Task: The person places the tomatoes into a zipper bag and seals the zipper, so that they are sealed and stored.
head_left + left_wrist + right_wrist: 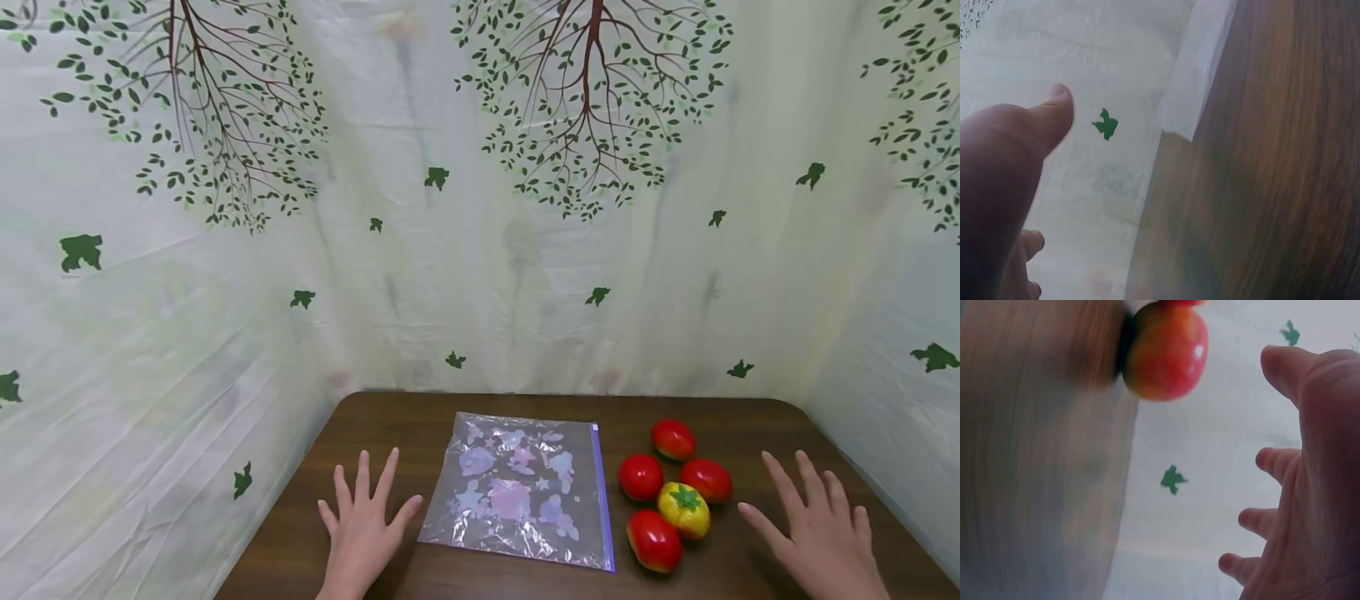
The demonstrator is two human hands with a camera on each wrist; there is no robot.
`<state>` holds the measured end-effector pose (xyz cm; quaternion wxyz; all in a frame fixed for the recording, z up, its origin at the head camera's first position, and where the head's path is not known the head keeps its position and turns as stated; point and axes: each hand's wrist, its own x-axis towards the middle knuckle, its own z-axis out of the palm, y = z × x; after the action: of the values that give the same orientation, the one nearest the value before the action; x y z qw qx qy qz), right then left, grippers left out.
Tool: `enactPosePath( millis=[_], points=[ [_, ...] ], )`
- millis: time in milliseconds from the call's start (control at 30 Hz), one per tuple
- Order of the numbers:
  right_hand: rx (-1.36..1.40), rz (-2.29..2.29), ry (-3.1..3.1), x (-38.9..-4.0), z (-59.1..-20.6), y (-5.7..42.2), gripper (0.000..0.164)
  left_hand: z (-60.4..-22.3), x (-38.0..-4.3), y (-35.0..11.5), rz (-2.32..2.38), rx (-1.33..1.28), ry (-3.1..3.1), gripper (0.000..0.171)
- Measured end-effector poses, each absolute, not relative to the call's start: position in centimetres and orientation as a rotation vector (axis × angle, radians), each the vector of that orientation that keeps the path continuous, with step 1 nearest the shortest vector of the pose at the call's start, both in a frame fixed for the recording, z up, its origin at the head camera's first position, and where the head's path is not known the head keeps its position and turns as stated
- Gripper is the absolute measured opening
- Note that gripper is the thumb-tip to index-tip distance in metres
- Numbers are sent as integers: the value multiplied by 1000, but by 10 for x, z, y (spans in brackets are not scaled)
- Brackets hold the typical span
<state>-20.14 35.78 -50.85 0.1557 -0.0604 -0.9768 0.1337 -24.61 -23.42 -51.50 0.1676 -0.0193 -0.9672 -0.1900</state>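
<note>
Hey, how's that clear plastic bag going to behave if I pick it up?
The bag will probably flop, since its film looks thin and wrinkled. Its shiny surface may feel slippery. The straight purple strip along one edge is likely stiffer.

The clear bag [519,490] is printed pink and blue; four fruits [655,541] are red, the fifth fruit [683,512] yellow.

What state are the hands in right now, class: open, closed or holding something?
Left hand: open, holding nothing.
Right hand: open, holding nothing.
</note>
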Motion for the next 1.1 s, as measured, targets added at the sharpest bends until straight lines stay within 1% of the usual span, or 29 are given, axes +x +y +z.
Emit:
enactPosePath(
  millis=[233,733,1100],
  points=[
    [-47,464,-2780,-200,-499,338,95,-511,-248,-225,-659,-78,-2694,81],
    [49,513,-2749,-201,-489,295,94,-511,-248,-210,-713,-165,-2629,79],
    [162,655,-2671,-204,-480,262,87,-507,-243,-188,-847,-301,-2550,80]
  ],
)
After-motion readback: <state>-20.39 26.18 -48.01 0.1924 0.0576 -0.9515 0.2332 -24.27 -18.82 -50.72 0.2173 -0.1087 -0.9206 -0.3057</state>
